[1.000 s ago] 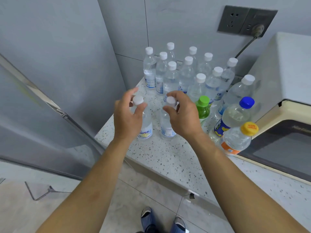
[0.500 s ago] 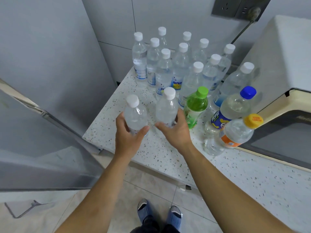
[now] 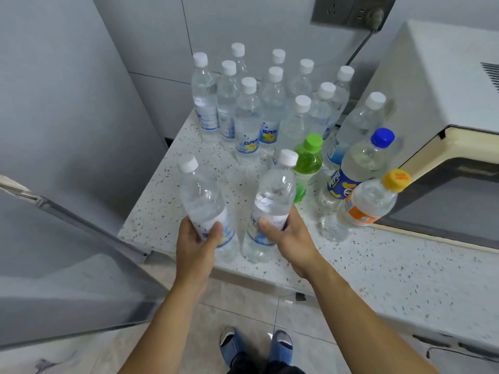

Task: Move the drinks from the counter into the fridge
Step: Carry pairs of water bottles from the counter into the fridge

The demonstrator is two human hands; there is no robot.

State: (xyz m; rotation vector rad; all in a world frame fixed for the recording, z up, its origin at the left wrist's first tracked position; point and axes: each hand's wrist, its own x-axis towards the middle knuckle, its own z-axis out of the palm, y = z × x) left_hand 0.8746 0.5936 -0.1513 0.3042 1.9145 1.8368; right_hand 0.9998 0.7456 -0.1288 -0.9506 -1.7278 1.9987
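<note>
I have my left hand [image 3: 195, 240] wrapped around the lower body of one clear water bottle [image 3: 203, 202], thumb across the label, and my right hand [image 3: 290, 234] wrapped the same way around a second water bottle [image 3: 272, 201]; both bottles lean toward me near the front edge of the counter [image 3: 378, 268], and I cannot tell whether their bases touch it. Each appears full or nearly full of clear liquid and capped in white, so I judge them moderately heavy for one hand, with thin walls that give under pressure and a smooth label band that may slip. The label band, where the body is widest, is the sound place to grip; the neck is a poorer hold for a full bottle. Behind them a cluster of white-capped bottles [image 3: 247, 122] stands upright and close together, all with clear contents. To the right stand a green-capped bottle [image 3: 307, 163] of green liquid, a blue-capped Pepsi bottle [image 3: 359, 168] of pale liquid, and an orange-capped bottle [image 3: 370, 201] with an orange label, just beside the microwave [image 3: 437, 109]. The grey fridge door [image 3: 67, 238] lies to my left. Most drinks are not yet moved.
</note>
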